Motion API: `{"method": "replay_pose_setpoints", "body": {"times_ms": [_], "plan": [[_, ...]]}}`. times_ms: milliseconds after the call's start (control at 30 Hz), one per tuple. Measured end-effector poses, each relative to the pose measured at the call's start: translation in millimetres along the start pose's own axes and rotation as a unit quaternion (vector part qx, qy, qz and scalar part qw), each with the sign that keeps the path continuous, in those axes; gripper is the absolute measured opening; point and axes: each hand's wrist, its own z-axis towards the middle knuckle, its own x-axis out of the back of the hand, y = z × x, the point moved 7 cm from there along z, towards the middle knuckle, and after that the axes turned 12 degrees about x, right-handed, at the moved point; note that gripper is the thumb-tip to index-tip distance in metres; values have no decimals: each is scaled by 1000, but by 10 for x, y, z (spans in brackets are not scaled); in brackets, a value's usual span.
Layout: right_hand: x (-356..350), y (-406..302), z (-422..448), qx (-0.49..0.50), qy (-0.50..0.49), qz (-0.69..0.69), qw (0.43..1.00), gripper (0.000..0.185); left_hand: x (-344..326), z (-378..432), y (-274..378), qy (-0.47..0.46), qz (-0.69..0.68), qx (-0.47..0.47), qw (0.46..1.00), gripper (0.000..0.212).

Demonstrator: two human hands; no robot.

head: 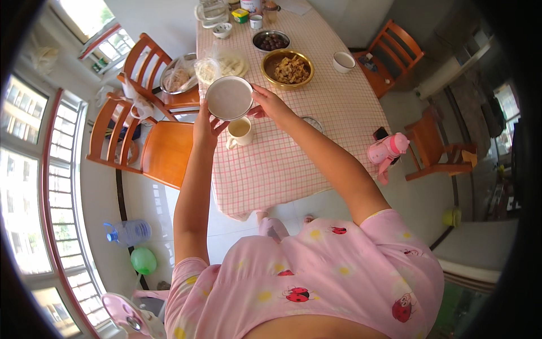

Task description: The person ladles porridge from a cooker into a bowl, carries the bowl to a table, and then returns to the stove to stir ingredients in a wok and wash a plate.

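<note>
Between my two hands is a white bowl with a dark rim (pixel 230 98), held over the left side of the table. Pale, cloudy contents fill its inside; I cannot tell whether they are liquid. My left hand (pixel 207 126) grips its lower left side, and my right hand (pixel 269 103) has thumb and fingers at its right edge. Just below the bowl stands a cream mug (pixel 240 132) with a pale drink in it. A gold-coloured metal basin (pixel 288 70) of brown chopped food sits beyond my right hand. A round glass-like dish or lid (pixel 312 123) is partly hidden by my right forearm.
The table wears a pink checked cloth (pixel 271 173). Farther back are a steel bowl of dark round fruit (pixel 271 41), plastic-wrapped pale food (pixel 224 68) and a white bowl (pixel 344 62). A pink bottle (pixel 387 148) stands at the right edge. Wooden chairs (pixel 167 148) flank the table.
</note>
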Motion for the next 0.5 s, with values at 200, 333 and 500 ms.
{"method": "replay_pose_setpoints", "body": {"times_ms": [200,333,500], "plan": [[125,609,532,-50,36,-10,998,44,186,709,-6,17,48,55,997,46],[209,1108,755,-77,73,0,994,43,462,1203,-257,10,47,98,994,46],[301,1656,848,-88,74,16,993,39,693,1553,-585,25,47,157,986,39]]}}
